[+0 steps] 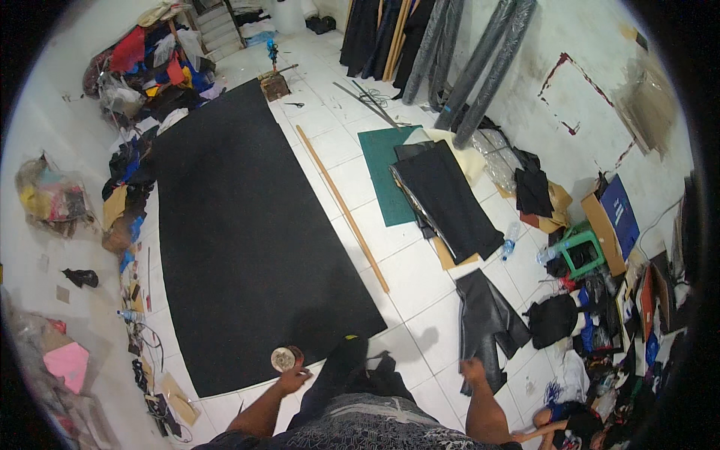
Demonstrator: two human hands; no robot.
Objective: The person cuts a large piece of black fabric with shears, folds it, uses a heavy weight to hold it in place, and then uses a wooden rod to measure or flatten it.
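A large black sheet (247, 225) of fabric lies spread over the white tiled floor ahead and to the left. At its near edge is a round thing with a pale, speckled top and a reddish-brown side (283, 360), perhaps a tin or a roll. My left hand (295, 379) is right beside it, its fingers curled; whether it grips the round thing is unclear. My right hand (472, 371) is over the lower part of a shiny black leather-like piece (482, 322) with cut-out edges. Its fingers look bent, but they are too small to show a grip.
A long wooden stick (343, 210) lies along the sheet's right side. Beyond it are a green mat (381, 176) and folded black material (450, 199). Wrapped rolls (487, 67) lean on the right wall. A green stool (581, 255), clutter and another person (562, 429) occupy the right.
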